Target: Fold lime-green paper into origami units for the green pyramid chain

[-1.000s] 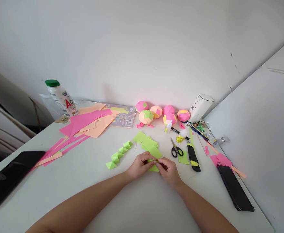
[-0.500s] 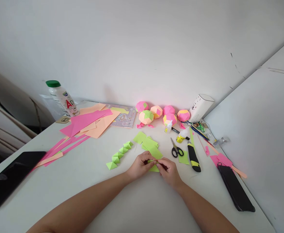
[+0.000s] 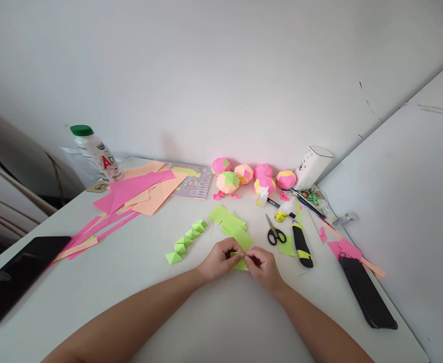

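Note:
Between my hands is a piece of green paper (image 3: 240, 263), partly covered by my fingers. My left hand (image 3: 221, 258) pinches it from the left with thumb and forefinger. From the right, my right hand (image 3: 262, 264) pinches it too, the fingertips of both hands nearly touching. Just beyond lies a stack of green paper pieces (image 3: 233, 224). Left of my left hand, several folded green paper pyramids (image 3: 183, 243) stand in a slanting row. Scissors (image 3: 275, 233) with black handles rest beyond my right hand, beside another green paper piece (image 3: 287, 246).
A utility knife (image 3: 302, 247), glue bottles (image 3: 283, 210) and a phone (image 3: 367, 292) lie to the right. Several paper balls (image 3: 228, 182) stand by the wall. Pink and orange sheets (image 3: 138, 189), a white bottle (image 3: 99, 156) and a black device (image 3: 13, 280) are on the left.
Both hands have shifted very slightly toward me, still pinching the green paper. Nothing else on the table has visibly moved.

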Tool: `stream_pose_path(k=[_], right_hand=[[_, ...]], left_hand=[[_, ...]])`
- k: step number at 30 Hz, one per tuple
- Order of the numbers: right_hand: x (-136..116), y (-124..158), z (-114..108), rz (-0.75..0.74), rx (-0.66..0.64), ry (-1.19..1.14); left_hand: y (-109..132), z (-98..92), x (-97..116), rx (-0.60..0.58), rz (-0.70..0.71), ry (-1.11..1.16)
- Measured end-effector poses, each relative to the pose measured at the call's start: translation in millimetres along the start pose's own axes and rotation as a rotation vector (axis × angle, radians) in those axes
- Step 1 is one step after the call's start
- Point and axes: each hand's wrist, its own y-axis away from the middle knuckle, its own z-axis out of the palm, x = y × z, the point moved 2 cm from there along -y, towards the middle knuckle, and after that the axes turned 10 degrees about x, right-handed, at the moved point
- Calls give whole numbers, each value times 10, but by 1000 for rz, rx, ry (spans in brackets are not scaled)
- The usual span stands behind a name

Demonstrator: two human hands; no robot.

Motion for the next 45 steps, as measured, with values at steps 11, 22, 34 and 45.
stream_pose_path(k=[11,22,34,45], right_hand=[[-36,2,-3,42,-16,-44],[-35,6,-5,24,-61,-53],[116,-69,-27,121,-112,-89],[3,-144,-76,254,-125,-51]], left_hand=[[34,27,-8,-50,-149,105],[56,50,3,-95,61,-62],[27,80,6,-87,129,-96],[51,91,124,-95,288,-427]])
